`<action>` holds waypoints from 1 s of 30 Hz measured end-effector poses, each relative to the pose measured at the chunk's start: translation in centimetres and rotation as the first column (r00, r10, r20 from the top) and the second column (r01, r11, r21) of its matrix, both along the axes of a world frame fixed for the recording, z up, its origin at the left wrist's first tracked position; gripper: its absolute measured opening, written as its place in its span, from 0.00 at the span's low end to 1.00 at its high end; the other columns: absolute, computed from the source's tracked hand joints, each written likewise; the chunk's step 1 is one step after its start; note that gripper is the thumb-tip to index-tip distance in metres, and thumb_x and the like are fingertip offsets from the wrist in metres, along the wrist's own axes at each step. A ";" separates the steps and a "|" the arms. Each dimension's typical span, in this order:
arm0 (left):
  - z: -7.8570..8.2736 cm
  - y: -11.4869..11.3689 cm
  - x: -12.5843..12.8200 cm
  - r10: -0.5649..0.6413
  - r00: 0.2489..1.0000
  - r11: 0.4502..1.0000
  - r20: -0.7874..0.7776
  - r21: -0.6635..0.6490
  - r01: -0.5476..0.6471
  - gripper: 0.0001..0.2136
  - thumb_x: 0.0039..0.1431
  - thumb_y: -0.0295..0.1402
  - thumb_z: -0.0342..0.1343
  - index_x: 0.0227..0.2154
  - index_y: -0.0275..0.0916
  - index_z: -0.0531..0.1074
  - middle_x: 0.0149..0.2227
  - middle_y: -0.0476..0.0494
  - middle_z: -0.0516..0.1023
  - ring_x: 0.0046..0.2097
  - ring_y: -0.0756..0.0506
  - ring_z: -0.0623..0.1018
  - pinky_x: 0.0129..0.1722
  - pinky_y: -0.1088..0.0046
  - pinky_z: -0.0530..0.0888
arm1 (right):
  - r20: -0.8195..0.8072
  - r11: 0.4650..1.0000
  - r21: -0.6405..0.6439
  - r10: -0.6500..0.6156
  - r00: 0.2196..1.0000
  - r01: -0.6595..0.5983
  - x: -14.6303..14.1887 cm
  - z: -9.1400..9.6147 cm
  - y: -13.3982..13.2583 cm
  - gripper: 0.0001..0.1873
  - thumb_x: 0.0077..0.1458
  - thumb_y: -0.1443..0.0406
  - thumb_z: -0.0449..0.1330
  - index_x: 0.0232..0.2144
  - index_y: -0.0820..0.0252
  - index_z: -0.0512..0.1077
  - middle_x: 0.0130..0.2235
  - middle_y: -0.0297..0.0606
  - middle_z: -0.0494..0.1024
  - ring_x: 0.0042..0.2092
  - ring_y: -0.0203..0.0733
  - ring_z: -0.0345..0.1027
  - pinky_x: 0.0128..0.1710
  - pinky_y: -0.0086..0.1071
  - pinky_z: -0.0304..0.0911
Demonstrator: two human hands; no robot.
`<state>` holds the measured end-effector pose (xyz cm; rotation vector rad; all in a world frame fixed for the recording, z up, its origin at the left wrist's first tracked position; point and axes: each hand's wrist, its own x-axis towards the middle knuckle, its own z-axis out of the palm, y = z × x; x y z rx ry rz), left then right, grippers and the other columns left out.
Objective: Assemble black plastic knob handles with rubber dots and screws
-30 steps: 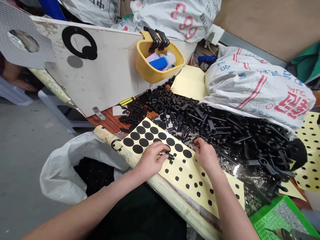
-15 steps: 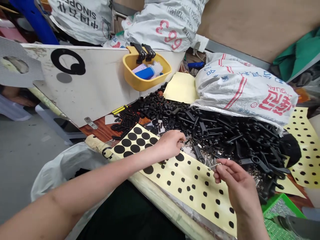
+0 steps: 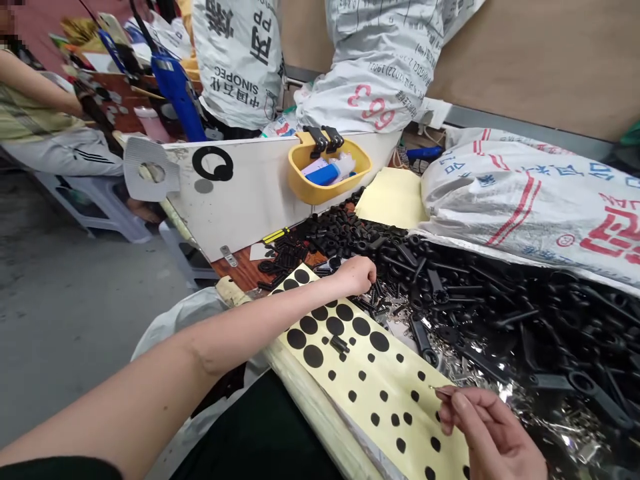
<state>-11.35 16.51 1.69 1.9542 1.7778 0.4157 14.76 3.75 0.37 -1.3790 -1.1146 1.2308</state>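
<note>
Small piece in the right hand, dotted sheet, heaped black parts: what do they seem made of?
Small piece: probably shiny metal, its thin tip glinting; the right hand hides the rest. Dotted sheet: likely smooth paper, being thin and flat. Black parts: seemingly satin plastic, soft highlights on rounded edges.

We have room left of our right hand (image 3: 493, 432), over the spotted yellow sheet (image 3: 367, 403); piled black parts (image 3: 480, 321) block beyond.

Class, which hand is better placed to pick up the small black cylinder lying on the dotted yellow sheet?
Probably the left hand: it looks nearer the black cylinder, though its fingertips are hidden. The right hand is occupied, pinching a thin piece.
</note>
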 end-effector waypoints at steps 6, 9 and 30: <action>0.0 1.5 2.1 -0.045 0.998 0.998 0.041 0.053 0.042 0.12 0.63 0.36 0.53 0.46 0.37 0.70 0.48 0.40 0.74 0.45 0.44 0.76 0.45 0.61 0.75 | -0.006 0.997 0.030 -0.064 0.998 0.064 -0.8 -1.3 1.2 0.19 0.38 0.53 0.71 0.25 0.62 0.74 0.29 0.42 0.80 0.25 0.39 0.72 0.31 0.33 0.72; 0.0 2.5 3.2 -0.041 0.999 0.997 0.029 0.068 0.039 0.13 0.63 0.36 0.53 0.48 0.37 0.70 0.49 0.40 0.73 0.46 0.44 0.75 0.45 0.60 0.75 | -0.035 0.992 0.036 -0.116 0.993 0.117 -0.9 -1.8 1.2 0.19 0.37 0.54 0.71 0.24 0.62 0.73 0.29 0.43 0.80 0.28 0.42 0.75 0.33 0.34 0.73; -1.5 3.9 2.5 -0.139 0.989 0.966 0.055 0.228 0.124 0.04 0.59 0.31 0.57 0.36 0.36 0.73 0.44 0.42 0.75 0.48 0.43 0.73 0.49 0.60 0.71 | -0.009 0.997 -0.011 -0.070 0.997 0.070 -1.2 -2.0 1.1 0.20 0.40 0.51 0.69 0.26 0.62 0.73 0.22 0.35 0.75 0.21 0.32 0.62 0.21 0.25 0.61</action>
